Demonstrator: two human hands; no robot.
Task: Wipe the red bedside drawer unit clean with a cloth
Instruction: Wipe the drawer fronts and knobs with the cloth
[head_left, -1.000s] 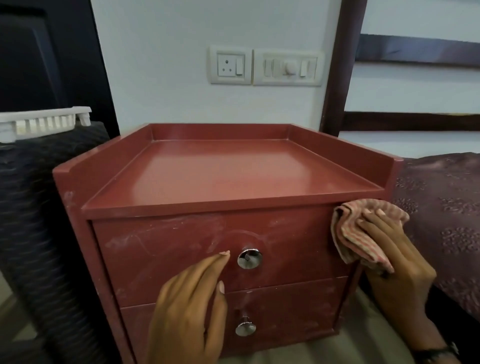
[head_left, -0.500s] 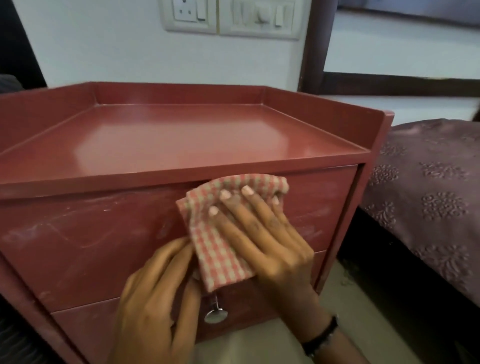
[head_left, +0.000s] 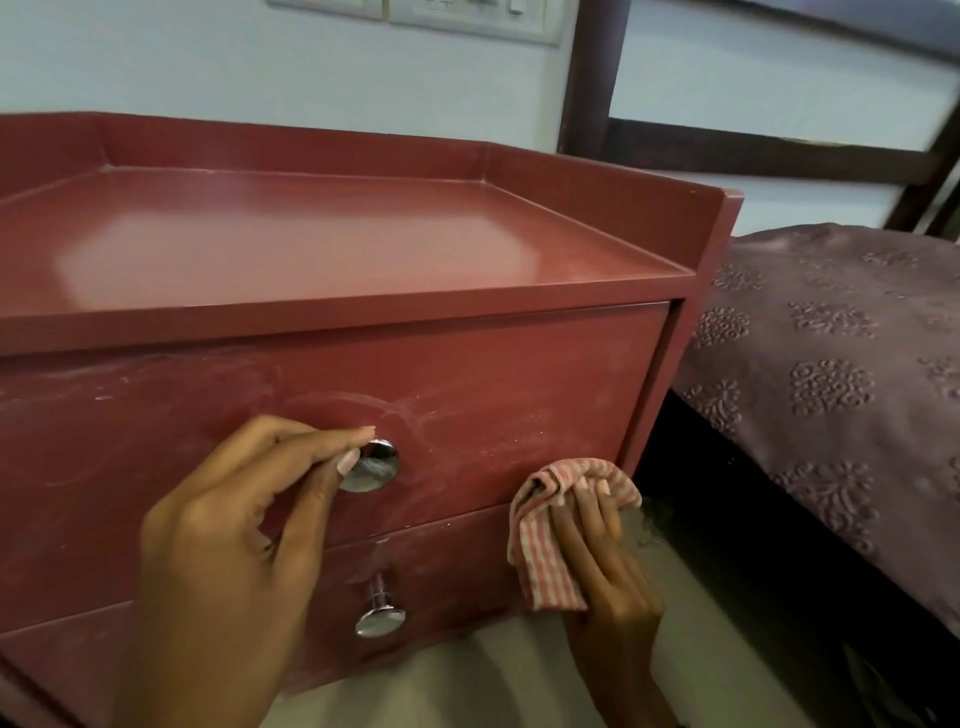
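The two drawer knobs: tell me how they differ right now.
The upper knob is pinched by the left hand; the lower knob is untouched. The upper knob shows mostly its round face, while the lower knob also shows its stem. Dusty smears ring the upper knob more than the lower. Both are shiny round metal knobs.

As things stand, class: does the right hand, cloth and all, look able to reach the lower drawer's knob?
Probably yes. The right hand holds the cloth beside the lower knob, with bare drawer front between them.
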